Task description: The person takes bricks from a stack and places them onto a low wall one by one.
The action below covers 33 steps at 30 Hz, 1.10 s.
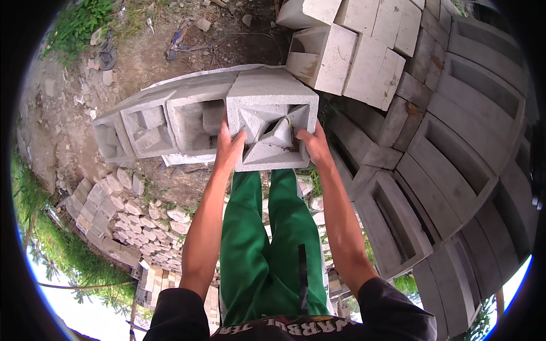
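Note:
Between my two hands is a grey concrete ventilation block (272, 94), square, with slanted fins around a small opening in its face. My left hand (229, 145) grips its left side, the thumb hooked over the front rim. On the opposite side my right hand (314, 142) clasps it the same way, thumb on the inner edge. The fingers of both hands are mostly hidden behind the block. Directly left of it stands a row of similar hollow concrete blocks (149, 129), close beside the held one. Whether the held block rests on anything cannot be seen.
Pale blocks (372, 62) are stacked at the far right. Nearer on the right, large concrete blocks with rectangular recesses (443, 153) form a tall stack. Heaped paving stones (142, 230) lie at the left, past bare dirt (68, 122). Green plants (79, 25) grow at the far left.

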Tool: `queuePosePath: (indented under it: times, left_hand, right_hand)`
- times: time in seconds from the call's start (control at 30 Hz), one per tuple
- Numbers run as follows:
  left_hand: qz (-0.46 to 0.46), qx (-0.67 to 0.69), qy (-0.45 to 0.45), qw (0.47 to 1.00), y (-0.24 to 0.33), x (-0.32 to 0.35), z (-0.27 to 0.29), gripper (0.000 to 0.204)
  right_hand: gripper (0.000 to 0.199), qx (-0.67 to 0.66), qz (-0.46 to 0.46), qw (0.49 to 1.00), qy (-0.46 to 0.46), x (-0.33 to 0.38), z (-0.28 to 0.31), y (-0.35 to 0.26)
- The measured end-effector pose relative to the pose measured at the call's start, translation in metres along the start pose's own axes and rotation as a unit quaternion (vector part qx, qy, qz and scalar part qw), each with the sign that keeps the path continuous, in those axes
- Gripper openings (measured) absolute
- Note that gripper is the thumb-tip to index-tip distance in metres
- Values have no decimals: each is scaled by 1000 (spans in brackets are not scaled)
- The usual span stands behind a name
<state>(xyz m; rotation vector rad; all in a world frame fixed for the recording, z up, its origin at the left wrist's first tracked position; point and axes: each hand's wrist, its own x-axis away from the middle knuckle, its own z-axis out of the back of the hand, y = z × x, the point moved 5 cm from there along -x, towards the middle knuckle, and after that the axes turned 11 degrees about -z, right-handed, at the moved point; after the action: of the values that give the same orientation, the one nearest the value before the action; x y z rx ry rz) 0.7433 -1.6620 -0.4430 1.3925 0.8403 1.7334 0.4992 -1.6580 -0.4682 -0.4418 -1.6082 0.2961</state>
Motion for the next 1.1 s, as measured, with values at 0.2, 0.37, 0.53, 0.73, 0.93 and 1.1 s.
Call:
queuePosePath:
  times: [0.2,0.37,0.53,0.73,0.93,1.1]
  left_hand:
    - [-31,18,-15,999,1,2,-1,66]
    - [-25,5,-18,1000,6,1,-2,72]
    - [-35,22,4,999,5,2,-2,69]
    - [10,42,1,999,10,-8,-7,71]
    - [69,-54,-7,996,17,9,-4,76]
    - [115,-206,-7,972,18,61,11,81]
  right_hand:
    - [74,10,31,999,-12,2,-4,-2]
    - [77,38,26,999,-11,0,-1,-1]
    - [78,69,58,996,-9,-4,1,-1]
    - [82,87,75,993,17,-6,3,-11]
    - [88,121,-16,991,59,16,-1,5]
    - [86,165,-39,982,81,124,-12,7]
